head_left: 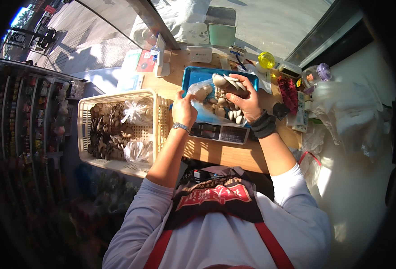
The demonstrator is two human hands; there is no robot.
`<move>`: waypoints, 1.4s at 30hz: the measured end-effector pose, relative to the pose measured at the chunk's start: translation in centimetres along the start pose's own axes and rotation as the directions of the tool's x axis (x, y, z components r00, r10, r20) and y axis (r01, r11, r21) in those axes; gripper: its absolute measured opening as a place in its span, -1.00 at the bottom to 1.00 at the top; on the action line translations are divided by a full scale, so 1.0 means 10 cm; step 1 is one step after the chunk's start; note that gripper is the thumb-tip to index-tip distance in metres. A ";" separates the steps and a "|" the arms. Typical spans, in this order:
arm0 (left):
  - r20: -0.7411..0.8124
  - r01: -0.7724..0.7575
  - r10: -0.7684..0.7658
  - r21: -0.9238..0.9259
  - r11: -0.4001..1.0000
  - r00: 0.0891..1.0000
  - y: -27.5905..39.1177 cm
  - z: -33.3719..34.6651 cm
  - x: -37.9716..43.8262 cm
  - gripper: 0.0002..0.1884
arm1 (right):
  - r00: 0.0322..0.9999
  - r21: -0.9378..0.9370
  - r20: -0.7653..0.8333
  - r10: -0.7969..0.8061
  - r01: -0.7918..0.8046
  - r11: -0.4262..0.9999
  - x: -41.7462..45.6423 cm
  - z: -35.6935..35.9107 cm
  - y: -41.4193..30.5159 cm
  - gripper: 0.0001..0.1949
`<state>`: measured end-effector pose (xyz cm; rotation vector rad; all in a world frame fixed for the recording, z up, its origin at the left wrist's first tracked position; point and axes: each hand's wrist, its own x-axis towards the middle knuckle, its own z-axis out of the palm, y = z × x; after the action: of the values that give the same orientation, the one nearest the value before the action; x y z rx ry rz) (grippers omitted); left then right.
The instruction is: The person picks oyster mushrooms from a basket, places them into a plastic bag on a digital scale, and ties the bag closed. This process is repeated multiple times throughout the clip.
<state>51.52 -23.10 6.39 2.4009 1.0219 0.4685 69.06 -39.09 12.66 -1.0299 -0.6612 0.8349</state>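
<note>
My right hand (246, 99) grips a cluster of oyster mushrooms (230, 84) above a clear plastic bag (201, 114). The edge of that bag is pinched in my left hand (184, 109), at the bag's left side. More pale mushrooms (203, 93) lie inside the bag. Beneath it is a blue tray (189, 74), which rests on a digital scale (233, 133) whose keypad shows at the front. To the left, a cream plastic crate (117, 94) holds loose oyster mushrooms (105, 129) and two bagged portions (139, 112).
The wooden counter (224, 154) carries a white box (200, 54), a yellow round object (266, 60), dark red cloth-like material (287, 94) and a power strip (300, 114). Clear plastic bags (349, 111) hang at right. Stocked shelves (29, 114) stand left; window frames border the far side.
</note>
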 end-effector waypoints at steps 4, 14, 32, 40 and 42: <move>0.066 0.040 -0.042 0.033 0.999 0.997 0.02 -0.10 -0.05 -0.59 | 0.963 -0.472 0.129 -0.238 0.271 0.839 0.28 0.20 0.23 -0.40; -0.181 -0.190 0.227 0.199 0.961 0.957 0.45 -0.58 -0.06 -0.63 | 0.982 -0.339 0.189 0.006 0.059 0.939 0.43 0.05 0.19 -0.41; 0.596 -0.377 -0.007 0.518 0.768 0.803 0.44 0.68 0.22 -0.71 | 0.992 -0.163 0.114 -0.053 0.071 0.984 0.21 -0.16 -0.23 -0.43; 0.411 -0.144 -0.018 0.361 0.921 0.911 0.39 0.75 0.18 -0.75 | 0.993 -0.120 0.104 -0.050 0.063 0.991 0.22 -0.24 -0.20 -0.42; 0.368 -0.033 -0.035 0.178 0.983 0.929 0.36 0.77 0.16 -0.75 | 0.991 -0.135 0.126 -0.041 0.058 0.989 0.25 -0.24 -0.20 -0.42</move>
<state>58.40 -26.38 2.21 2.5154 0.9252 -0.0867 72.81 -38.61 13.79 -1.0887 -0.8559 0.8219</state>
